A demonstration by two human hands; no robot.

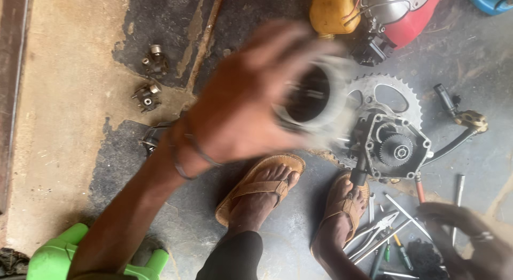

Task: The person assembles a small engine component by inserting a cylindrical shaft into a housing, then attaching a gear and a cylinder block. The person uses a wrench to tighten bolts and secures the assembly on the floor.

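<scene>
left hand (240, 106) grips metal cylinder (312, 98), above gear housing (393, 146), sprocket (387, 95)

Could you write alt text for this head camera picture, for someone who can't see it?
Seen from above, a person's left hand lifts a blurred metal cylinder over a grey, oil-stained floor. The right hand reaches toward scattered hand tools. Below lie sandalled feet, a gear housing and a sprocket.

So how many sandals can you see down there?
2. One brown sandal is on the foot near the middle of the floor, below the left hand; the other sandal sits to its right, beside the scattered hand tools. Nothing suggests more.
</scene>
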